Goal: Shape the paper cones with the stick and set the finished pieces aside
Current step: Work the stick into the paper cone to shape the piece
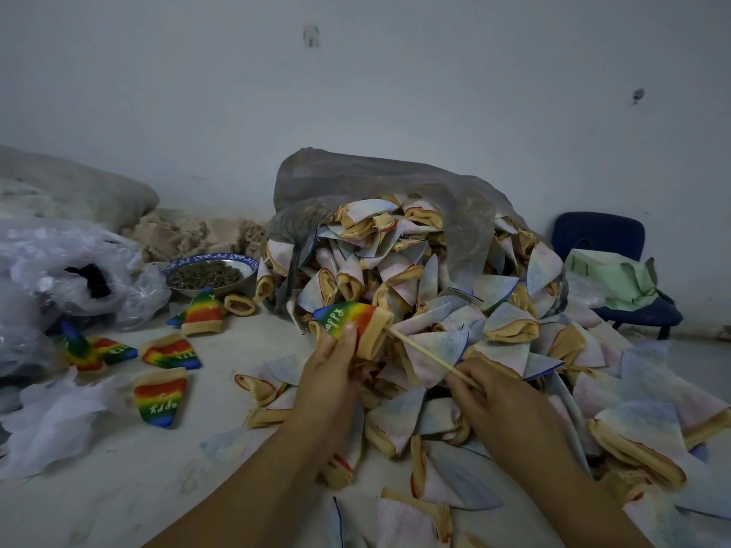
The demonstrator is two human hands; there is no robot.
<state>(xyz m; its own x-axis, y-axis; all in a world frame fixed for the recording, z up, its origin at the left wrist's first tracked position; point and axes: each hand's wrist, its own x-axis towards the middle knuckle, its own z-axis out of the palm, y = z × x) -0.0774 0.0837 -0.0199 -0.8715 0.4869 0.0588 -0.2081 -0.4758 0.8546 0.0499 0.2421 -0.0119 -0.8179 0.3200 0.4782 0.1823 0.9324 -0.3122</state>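
- Nearest the lens: flat pale cones (411, 520), unshaped, lying on the floor (158, 488) at its near edge, between and right of the two forearms.
- Left hand (328, 373): grip closed round a rainbow cone (352, 316), thumb on the printed face, fingers curled beneath. The cone is held clear of the floor in front of the pile (415, 278), tip pointing left, tan-banded mouth to the right.
- Right hand (502, 405): grip pinched tight on the near end of the stick (427, 355), fingers curled around it. The far end runs up-left into the cone's open mouth.
- Step in hand, by my reading: shaping, with the stick inside pushing the cone out to form.
- Next move likely calls for drawing the stick back out along its own line while the left grip keeps the cone from collapsing, then putting the cone down leftward.
- Finished pieces (170, 354): several rainbow cones scattered toward the floor's left side, well apart from the pile.
- Pile spills from a grey plastic sack (356, 179) at the far side, against the wall; much remains unshaped.
- Bowl (209, 272) of dark bits sits just left of the sack.
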